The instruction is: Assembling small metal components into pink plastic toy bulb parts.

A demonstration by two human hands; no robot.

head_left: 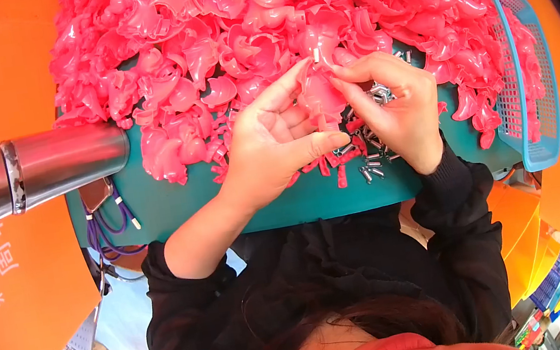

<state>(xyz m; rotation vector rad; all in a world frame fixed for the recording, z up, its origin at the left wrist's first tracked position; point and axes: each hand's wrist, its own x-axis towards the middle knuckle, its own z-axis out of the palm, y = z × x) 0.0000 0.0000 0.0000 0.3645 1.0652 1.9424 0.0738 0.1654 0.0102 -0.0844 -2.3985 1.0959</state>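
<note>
Now, pink piece [323, 96] between fingers [286, 88].

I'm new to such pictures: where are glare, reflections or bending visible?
Head view throughout: white glare on glossy pink plastic pieces; pinkish sheen on the silver cylindrical metal flask; light-blue plastic mesh basket looks bowed near the picture's right rim.

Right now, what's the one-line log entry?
left hand: holding pink part; right hand: fingertips at part's edge; around: pink pile, metal cylinders

The plastic pieces [256, 53] are pink, the tabletop [355, 197] green, the basket [547, 150] light blue.
</note>
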